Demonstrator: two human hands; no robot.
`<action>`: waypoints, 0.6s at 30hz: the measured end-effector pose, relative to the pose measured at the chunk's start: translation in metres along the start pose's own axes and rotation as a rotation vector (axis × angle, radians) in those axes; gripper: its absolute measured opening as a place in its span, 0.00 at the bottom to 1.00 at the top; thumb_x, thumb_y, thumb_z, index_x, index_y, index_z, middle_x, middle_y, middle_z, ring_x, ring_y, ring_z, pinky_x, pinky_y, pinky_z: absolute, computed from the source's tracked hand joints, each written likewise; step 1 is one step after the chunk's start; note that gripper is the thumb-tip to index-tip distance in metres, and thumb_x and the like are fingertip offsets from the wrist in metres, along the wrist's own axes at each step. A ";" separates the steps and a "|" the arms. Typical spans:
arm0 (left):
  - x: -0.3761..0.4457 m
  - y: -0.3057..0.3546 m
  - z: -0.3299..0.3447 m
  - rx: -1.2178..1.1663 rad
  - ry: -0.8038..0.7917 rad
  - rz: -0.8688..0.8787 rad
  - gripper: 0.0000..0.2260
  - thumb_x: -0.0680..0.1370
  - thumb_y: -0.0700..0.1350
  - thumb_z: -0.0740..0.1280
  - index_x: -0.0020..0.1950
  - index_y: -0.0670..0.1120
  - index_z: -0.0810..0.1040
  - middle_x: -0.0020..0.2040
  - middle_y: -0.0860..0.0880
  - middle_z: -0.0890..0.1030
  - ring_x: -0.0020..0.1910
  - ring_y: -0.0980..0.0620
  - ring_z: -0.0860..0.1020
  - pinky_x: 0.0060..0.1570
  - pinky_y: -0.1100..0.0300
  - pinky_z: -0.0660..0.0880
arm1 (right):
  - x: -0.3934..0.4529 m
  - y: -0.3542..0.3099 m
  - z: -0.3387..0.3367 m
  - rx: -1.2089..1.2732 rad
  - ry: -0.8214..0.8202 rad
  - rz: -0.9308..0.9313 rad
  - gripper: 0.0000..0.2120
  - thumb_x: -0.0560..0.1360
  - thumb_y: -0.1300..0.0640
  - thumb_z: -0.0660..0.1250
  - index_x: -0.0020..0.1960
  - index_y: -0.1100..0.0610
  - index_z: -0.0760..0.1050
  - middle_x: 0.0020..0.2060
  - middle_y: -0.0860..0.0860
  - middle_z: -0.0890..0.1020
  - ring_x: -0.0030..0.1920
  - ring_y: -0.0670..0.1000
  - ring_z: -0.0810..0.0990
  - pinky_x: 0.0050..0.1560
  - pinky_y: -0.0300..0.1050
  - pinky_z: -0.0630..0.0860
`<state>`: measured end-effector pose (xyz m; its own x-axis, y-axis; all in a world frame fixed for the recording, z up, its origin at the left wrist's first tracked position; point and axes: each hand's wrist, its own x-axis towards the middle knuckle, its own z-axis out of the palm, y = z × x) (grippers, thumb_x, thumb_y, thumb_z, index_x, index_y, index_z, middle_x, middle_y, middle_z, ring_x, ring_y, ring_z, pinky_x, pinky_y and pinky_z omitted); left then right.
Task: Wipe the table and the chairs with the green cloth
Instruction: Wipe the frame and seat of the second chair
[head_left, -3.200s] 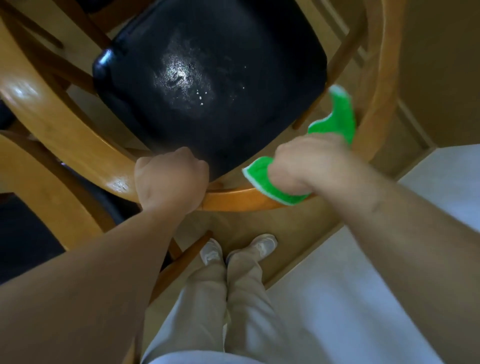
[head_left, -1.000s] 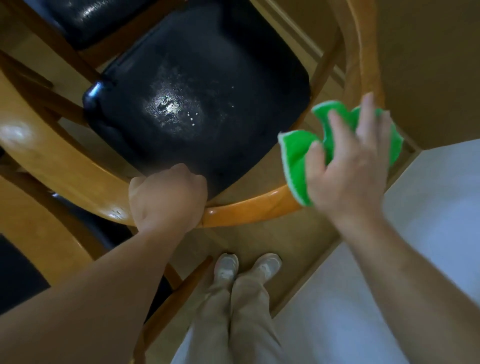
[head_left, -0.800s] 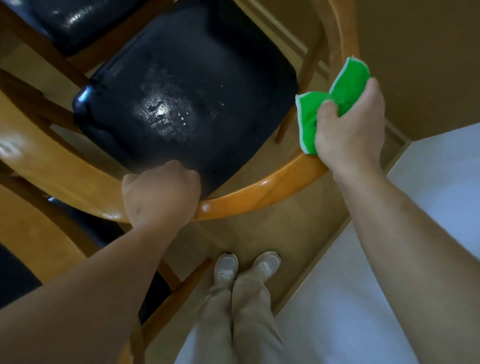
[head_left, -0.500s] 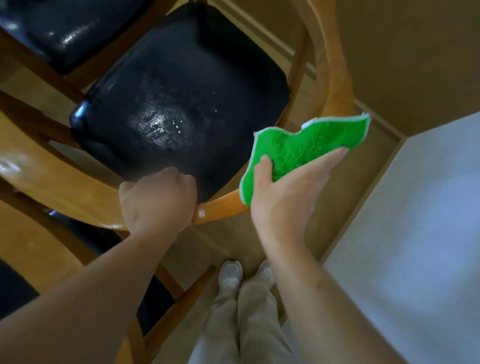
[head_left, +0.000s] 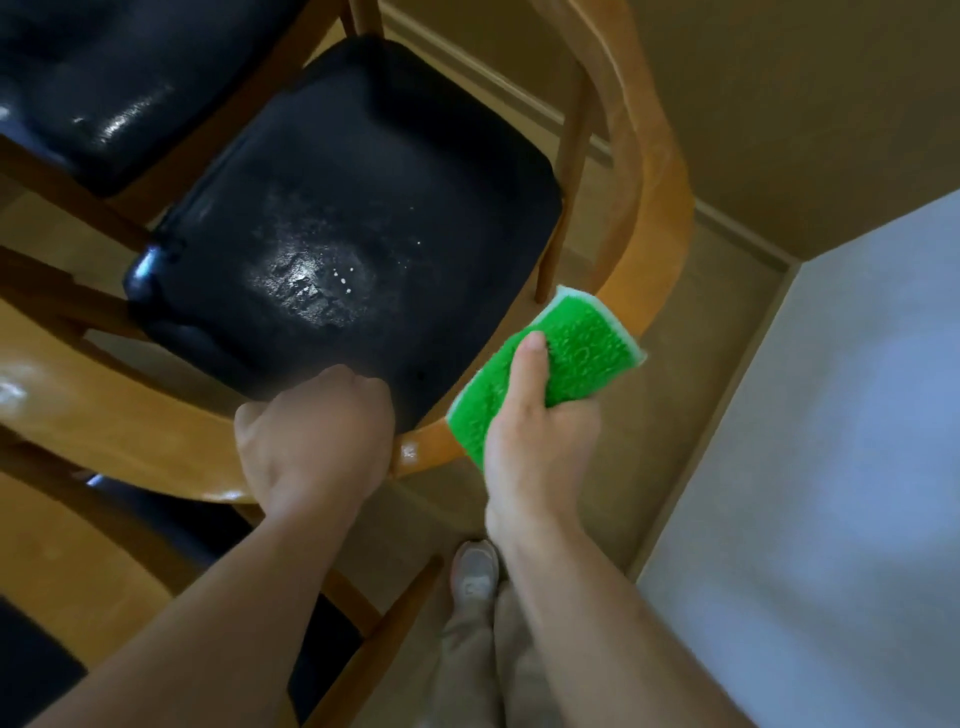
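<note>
Head view: your right hand (head_left: 540, 441) fingers grip one fuzzy green white-edged cloth (head_left: 550, 364); left hand (head_left: 317, 441) fingers clasp the curved wooden chair rail (head_left: 660, 260); two black seats.

Bright green nubbly cloth with white edging (head_left: 563, 364), glossy black padded chair seat (head_left: 363, 218), honey-orange curved wooden chair frame (head_left: 654, 208), tan floor (head_left: 691, 332), pale grey-white counter (head_left: 831, 467), beige trousers (head_left: 467, 665)

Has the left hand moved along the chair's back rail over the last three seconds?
No. The left hand still grips the same stretch of the wooden back rail, just behind the black seat; only the camera has shifted.
</note>
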<state>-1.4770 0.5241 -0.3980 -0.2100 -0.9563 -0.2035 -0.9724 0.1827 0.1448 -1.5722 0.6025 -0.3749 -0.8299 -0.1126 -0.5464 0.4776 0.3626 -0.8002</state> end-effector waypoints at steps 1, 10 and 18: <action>0.000 -0.001 0.000 0.001 -0.001 -0.001 0.16 0.77 0.53 0.52 0.34 0.52 0.73 0.26 0.53 0.70 0.29 0.53 0.67 0.47 0.52 0.60 | 0.005 -0.007 -0.003 -0.014 0.018 -0.023 0.22 0.75 0.40 0.66 0.62 0.54 0.73 0.45 0.46 0.83 0.41 0.41 0.83 0.42 0.43 0.81; 0.003 -0.005 0.002 -0.024 0.004 -0.020 0.17 0.76 0.54 0.51 0.32 0.52 0.73 0.26 0.54 0.71 0.30 0.53 0.69 0.46 0.54 0.60 | 0.110 -0.111 -0.013 -0.237 0.038 -0.181 0.11 0.75 0.44 0.68 0.53 0.48 0.73 0.36 0.38 0.74 0.31 0.35 0.73 0.22 0.29 0.66; 0.002 -0.003 0.001 -0.010 0.005 -0.006 0.17 0.77 0.54 0.54 0.29 0.53 0.70 0.24 0.56 0.69 0.27 0.57 0.66 0.45 0.55 0.59 | 0.058 -0.059 -0.025 -0.425 0.019 -0.226 0.26 0.67 0.46 0.74 0.59 0.52 0.68 0.44 0.42 0.77 0.41 0.41 0.77 0.37 0.39 0.76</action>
<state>-1.4744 0.5214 -0.3999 -0.2038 -0.9584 -0.1997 -0.9726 0.1749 0.1533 -1.6557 0.5981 -0.3532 -0.9063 -0.2171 -0.3627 0.1275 0.6776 -0.7243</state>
